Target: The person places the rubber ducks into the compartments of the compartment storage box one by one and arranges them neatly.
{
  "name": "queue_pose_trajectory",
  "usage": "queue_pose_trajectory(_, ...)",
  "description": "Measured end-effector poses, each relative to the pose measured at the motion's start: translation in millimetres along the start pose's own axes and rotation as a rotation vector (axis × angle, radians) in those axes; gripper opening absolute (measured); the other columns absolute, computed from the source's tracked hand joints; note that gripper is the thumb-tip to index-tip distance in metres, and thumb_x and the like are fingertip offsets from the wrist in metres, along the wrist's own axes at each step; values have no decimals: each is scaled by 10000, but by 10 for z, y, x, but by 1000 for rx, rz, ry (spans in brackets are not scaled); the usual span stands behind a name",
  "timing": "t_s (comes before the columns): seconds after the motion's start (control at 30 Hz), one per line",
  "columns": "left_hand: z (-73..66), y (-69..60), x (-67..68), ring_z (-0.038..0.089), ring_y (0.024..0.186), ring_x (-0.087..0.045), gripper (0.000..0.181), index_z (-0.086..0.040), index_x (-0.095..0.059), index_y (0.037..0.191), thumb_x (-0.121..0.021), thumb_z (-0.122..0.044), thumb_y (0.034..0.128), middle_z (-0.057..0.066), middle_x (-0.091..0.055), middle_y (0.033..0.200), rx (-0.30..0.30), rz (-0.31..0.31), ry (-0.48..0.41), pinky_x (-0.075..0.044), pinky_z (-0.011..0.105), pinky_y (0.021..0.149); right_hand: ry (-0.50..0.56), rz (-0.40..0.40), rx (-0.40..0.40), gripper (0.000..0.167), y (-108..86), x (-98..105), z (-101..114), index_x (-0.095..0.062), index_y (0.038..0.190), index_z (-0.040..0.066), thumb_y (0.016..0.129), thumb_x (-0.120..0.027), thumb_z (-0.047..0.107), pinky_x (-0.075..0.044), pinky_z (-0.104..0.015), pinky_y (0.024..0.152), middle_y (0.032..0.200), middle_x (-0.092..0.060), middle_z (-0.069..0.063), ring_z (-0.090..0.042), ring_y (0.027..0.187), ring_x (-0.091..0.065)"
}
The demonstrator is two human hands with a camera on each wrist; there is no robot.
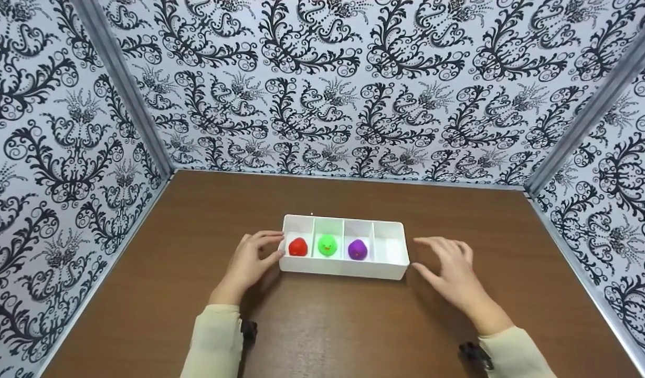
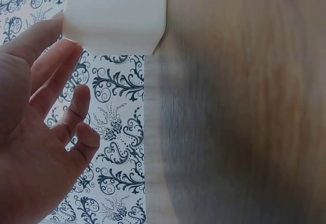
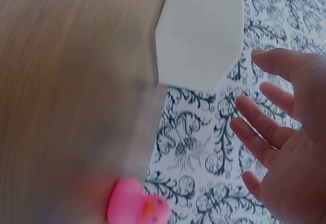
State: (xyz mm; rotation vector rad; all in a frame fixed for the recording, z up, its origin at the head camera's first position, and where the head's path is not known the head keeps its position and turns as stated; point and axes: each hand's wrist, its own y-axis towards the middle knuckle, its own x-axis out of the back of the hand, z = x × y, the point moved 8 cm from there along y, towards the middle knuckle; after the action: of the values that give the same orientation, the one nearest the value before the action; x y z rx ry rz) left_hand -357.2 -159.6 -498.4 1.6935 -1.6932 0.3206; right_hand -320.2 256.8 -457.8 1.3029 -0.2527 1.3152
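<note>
A white tray (image 1: 343,266) with compartments in a row lies on the table. From the left, its compartments hold a red toy (image 1: 298,247), a green toy duck (image 1: 327,244) and a purple toy (image 1: 357,250); the rightmost has nothing in it. My left hand (image 1: 251,262) touches the tray's left end with its thumb and fingertips, the other fingers loosely bent. Just off the right end, my right hand (image 1: 451,270) is spread with nothing in it. A pink toy duck (image 3: 133,203) appears low in the right wrist view; the head view does not show it.
The brown wooden table (image 1: 343,325) is enclosed by patterned panels (image 1: 322,94) at the back and both sides. Grey metal posts (image 1: 123,84) stand at the back corners. Dark wrist-worn devices (image 1: 249,332) show at both cuffs.
</note>
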Motion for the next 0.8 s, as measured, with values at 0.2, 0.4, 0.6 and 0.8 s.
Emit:
queue_pose_trajectory(0.2,-28,2,-2,227,1097,-570,353,-122,-760,1246,-810,-202,906,-13,-706,1332,-10,8,-13,-513,438,944,-23,-33,-36,515,-111,188,-185,-701,1259,111,783,-896,127,-244,-578,1033,1228,-694,-99,-356,1160,-596)
queue_pose_trajectory(0.4,-16,-1,14,246,1101,-573,357,-138,-764,1240,-822,-184,892,-25,-707,1326,3,-1,-12,-520,466,960,-42,-48,-74,554,-185,340,-354,-696,1250,93,743,-918,112,-249,-604,1020,1219,-699,-132,-362,1164,-597)
queue_pose_trajectory(0.6,-14,1,11,190,1086,-566,355,-154,-766,1241,-822,-206,894,-59,-706,1317,11,0,-9,-528,447,961,-66,-29,-123,635,-288,426,-487,-668,1288,97,713,-938,132,-239,-625,1007,1229,-691,-162,-374,1168,-595)
queue_pose_trajectory(0.8,-19,-4,-5,245,1104,-571,356,-137,-761,1245,-818,-184,896,-40,-706,1319,10,-2,-25,-517,494,973,-87,-10,-149,635,-375,456,-592,-673,1272,99,703,-948,163,-233,-657,1008,1220,-681,-184,-400,1153,-596)
